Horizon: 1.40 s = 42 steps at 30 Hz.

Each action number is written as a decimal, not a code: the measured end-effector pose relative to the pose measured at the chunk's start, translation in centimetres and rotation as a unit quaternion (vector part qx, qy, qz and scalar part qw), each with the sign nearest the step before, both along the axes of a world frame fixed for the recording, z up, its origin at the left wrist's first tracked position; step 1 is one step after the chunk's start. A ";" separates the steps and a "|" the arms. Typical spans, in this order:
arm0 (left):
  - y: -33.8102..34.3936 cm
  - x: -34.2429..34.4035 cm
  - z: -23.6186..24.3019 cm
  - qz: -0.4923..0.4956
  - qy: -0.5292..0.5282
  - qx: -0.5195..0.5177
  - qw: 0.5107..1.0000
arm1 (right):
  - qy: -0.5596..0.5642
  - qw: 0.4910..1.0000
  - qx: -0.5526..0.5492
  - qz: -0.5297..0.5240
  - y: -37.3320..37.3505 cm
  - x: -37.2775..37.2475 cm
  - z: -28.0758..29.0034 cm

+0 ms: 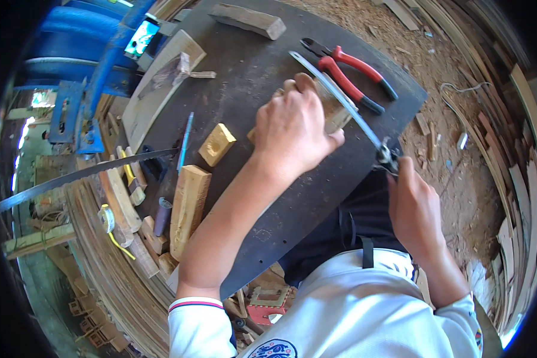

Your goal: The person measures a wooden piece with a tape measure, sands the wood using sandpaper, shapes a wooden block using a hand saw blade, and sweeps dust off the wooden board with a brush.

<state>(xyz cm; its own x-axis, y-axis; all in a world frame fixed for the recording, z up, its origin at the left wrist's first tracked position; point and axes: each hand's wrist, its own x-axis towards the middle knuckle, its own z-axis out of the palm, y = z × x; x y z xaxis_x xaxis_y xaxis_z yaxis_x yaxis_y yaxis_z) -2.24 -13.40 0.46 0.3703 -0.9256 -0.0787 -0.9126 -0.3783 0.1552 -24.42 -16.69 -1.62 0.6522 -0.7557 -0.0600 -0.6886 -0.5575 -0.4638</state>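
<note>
My left hand presses down on a wooden block, fingers curled over it against the dark tabletop. Much of the block is hidden under that hand; its right end shows beyond the thumb. In my right hand is the handle end of a hacksaw, at the table's near right edge. Its long, narrow, pale bar slants away to the far left, passing over the block. The handle is mostly covered by my fingers. Red-handled cutting pliers lie just beyond the saw.
On the table are a small yellowish block, a blue pen-like stick, an upright timber piece and a far wood offcut. A toothed saw blade juts out left. A brush and tape measure lie among stacked boards.
</note>
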 end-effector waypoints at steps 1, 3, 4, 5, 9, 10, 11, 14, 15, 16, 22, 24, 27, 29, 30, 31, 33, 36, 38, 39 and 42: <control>-0.1 0.1 0.1 0.004 0.016 0.010 1.000 | 0.038 0.999 0.026 -0.020 0.1 -0.3 0.0; -0.1 -0.1 0.2 -0.002 0.013 -0.003 1.000 | -0.004 1.000 -0.009 -0.006 -0.6 0.3 -0.8; -0.1 -0.1 0.2 -0.009 0.009 -0.003 1.000 | -0.045 0.998 -0.042 0.020 -1.2 1.2 -1.6; -0.2 0.0 0.1 0.001 0.010 0.008 1.000 | -0.088 0.992 -0.083 0.045 -1.7 1.8 -2.3; 0.0 -0.1 -0.3 0.011 -0.004 -0.004 1.000 | -0.070 0.997 0.011 0.010 -1.1 1.4 -2.6; 0.0 0.0 -0.4 0.008 -0.002 -0.009 1.000 | -0.050 0.999 0.021 -0.004 -0.5 0.5 -2.0; 0.0 0.1 -0.4 0.017 0.006 -0.002 1.000 | -0.074 0.997 0.000 0.017 -0.1 -0.3 -1.6; 0.0 0.2 -0.4 -0.012 0.005 -0.021 1.000 | -0.014 0.998 0.058 -0.031 0.2 -1.0 -1.4; 0.0 0.2 -0.4 -0.016 0.004 -0.020 1.000 | -0.047 0.998 0.038 -0.014 -0.1 -0.8 -1.7; 0.1 0.1 -0.4 -0.018 -0.001 -0.028 0.999 | -0.072 0.997 0.020 0.004 -0.5 -0.1 -2.2; 0.2 -0.1 -0.3 -0.001 0.007 -0.015 1.000 | -0.109 0.994 -0.022 0.019 -0.7 0.6 -3.6; 0.1 0.0 -0.3 -0.009 -0.007 -0.028 1.000 | -0.083 0.996 0.007 0.015 0.1 -0.8 -3.0; 0.2 0.0 -0.4 -0.005 0.000 -0.023 1.000 | -0.053 0.998 0.040 -0.001 0.3 -1.6 -2.6; 0.2 0.0 -0.6 -0.013 0.000 -0.030 0.999 | -0.069 0.998 0.005 0.004 -0.3 -0.7 -2.7; 0.3 0.0 -0.7 -0.016 -0.004 -0.044 0.999 | -0.069 0.998 0.006 -0.001 -0.8 0.2 -2.8; 0.3 0.0 -0.8 -0.019 -0.003 -0.043 0.999 | -0.087 0.996 -0.002 0.015 -1.4 1.1 -2.9; 0.4 0.2 -0.8 -0.021 0.011 -0.048 0.999 | -0.103 0.994 -0.009 0.031 -1.9 2.4 -2.9; 0.4 0.2 -0.7 -0.014 0.022 -0.044 0.999 | -0.121 0.991 -0.024 0.048 -1.6 1.8 -2.7; 0.3 0.2 -0.5 -0.010 0.027 -0.041 0.999 | -0.088 0.996 0.011 0.028 -0.8 -0.4 -3.0; 0.3 0.2 -0.5 -0.009 0.023 -0.033 0.999 | -0.082 0.996 0.031 0.019 -0.4 -1.8 -3.3; 0.3 0.3 -0.5 -0.011 0.036 -0.031 0.999 | -0.049 0.998 0.049 0.005 0.4 -6.0 -4.8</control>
<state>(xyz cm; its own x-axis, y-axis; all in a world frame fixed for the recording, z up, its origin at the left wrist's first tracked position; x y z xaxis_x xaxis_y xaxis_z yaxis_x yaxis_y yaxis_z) -1.96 -13.10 -0.05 0.3448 -0.9375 -0.0463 -0.9065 -0.3454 0.2427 -30.43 -16.30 -6.44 0.6659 -0.7428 -0.0695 -0.6320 -0.5122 -0.5815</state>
